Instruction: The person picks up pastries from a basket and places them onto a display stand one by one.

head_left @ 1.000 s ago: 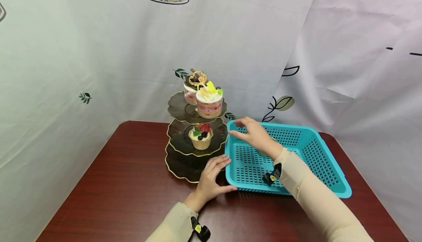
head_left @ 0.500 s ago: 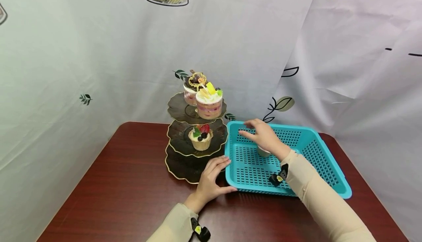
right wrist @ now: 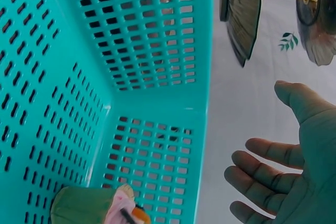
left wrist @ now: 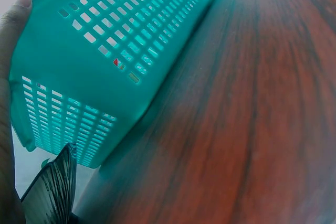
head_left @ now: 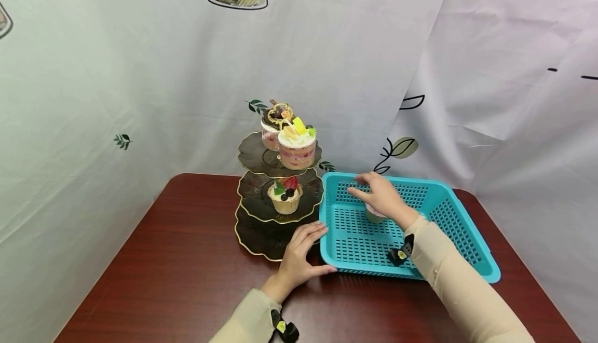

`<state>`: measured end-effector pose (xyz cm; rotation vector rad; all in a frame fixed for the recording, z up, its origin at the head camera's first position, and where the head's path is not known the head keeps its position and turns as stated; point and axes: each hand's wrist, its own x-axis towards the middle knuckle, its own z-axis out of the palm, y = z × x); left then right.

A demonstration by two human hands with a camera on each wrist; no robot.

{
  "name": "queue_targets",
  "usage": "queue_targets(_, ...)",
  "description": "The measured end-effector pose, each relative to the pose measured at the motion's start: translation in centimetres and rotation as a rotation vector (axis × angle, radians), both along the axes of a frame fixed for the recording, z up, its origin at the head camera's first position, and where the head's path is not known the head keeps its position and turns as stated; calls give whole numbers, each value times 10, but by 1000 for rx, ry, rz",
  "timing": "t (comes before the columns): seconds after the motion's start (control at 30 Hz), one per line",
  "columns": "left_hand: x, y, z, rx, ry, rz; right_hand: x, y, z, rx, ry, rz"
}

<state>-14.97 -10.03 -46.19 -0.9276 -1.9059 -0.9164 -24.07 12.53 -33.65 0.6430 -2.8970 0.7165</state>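
Note:
Over the turquoise plastic basket (head_left: 374,269), my right hand (head_left: 384,197) hovers with spread fingers and holds nothing. Beneath it in the basket is a cupcake (head_left: 375,217), partly covered by the hand. In the right wrist view the cupcake (right wrist: 84,205) shows a green wrapper and pink cream. My left hand (head_left: 299,255) rests against the basket's near left corner, fingers on the left side and thumb along the front, all fairly straight. Left of the basket stands a three-tier cake stand (head_left: 261,234) with dark, gold-rimmed scalloped plates.
Two dessert cups, one with white cream (head_left: 297,153) and one chocolate-topped (head_left: 270,135), sit on the top tier. A fruit tart (head_left: 286,197) is on the middle tier. The brown wooden table (head_left: 187,260) ends at a pale printed curtain (head_left: 187,73).
My right hand has moved right, from the basket's left rim to over its inside near the cupcake, which has come partly into view. The left hand has stayed at the corner.

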Motion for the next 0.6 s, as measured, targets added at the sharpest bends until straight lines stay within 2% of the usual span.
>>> queue_targets(0.6,0,0,0,5,-8,-4,-2,19,-10,31,-6,-13)
